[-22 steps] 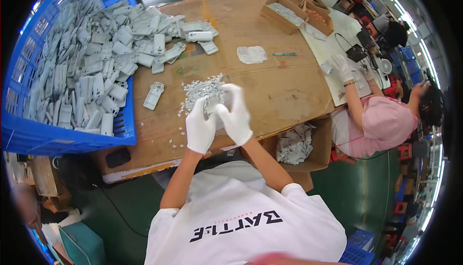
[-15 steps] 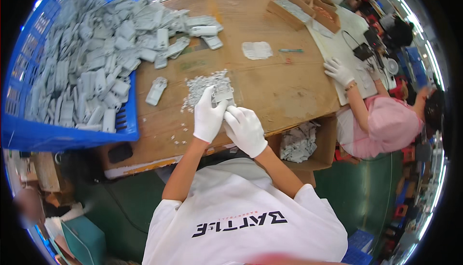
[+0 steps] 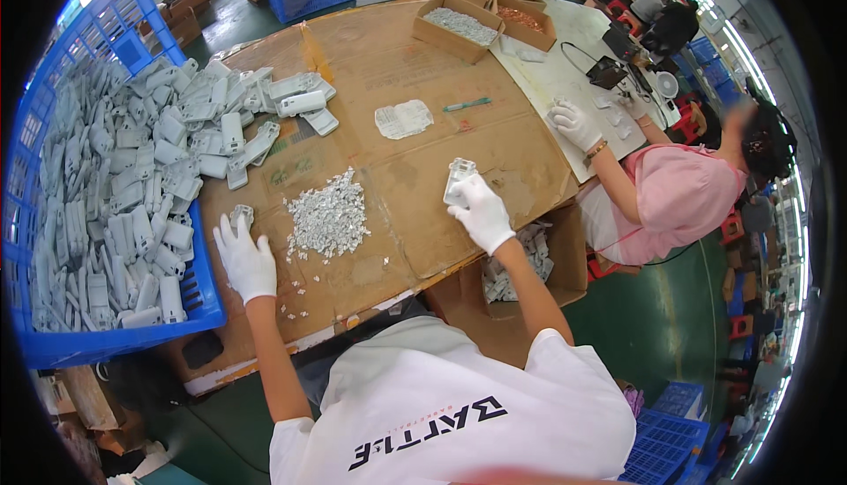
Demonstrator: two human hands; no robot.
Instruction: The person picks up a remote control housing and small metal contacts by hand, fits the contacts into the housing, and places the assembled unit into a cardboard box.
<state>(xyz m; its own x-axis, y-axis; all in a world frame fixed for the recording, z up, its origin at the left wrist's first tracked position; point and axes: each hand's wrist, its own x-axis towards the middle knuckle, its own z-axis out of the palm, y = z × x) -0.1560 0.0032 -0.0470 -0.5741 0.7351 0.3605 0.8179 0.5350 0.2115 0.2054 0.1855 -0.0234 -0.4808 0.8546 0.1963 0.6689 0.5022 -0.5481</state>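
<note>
My right hand (image 3: 483, 214), in a white glove, grips the lower end of a pale grey plastic housing (image 3: 458, 175) above the right part of the cardboard-topped table. To the left, my gloved left hand (image 3: 246, 260) lies over the table with its fingers spread. A second plastic housing (image 3: 241, 213) shows just beyond those fingertips, partly covered by them; whether they touch it is unclear. Between both hands sits a loose heap of tiny whitish parts (image 3: 328, 214), with a few strays nearer to me.
A blue crate (image 3: 207, 287) heaped with similar housings stands left, some spilling onto the table (image 3: 388, 62). Far right are cardboard boxes of small parts (image 3: 422, 31). A paper (image 3: 404, 120) and green tool (image 3: 468, 104) lie ahead. An open carton (image 3: 565, 260) stands below; a co-worker (image 3: 679, 190) sits right.
My hands, together over the small-parts heap before, have parted. The right has carried a housing rightward; the left has moved left to the housing on the table. The view has shifted too.
</note>
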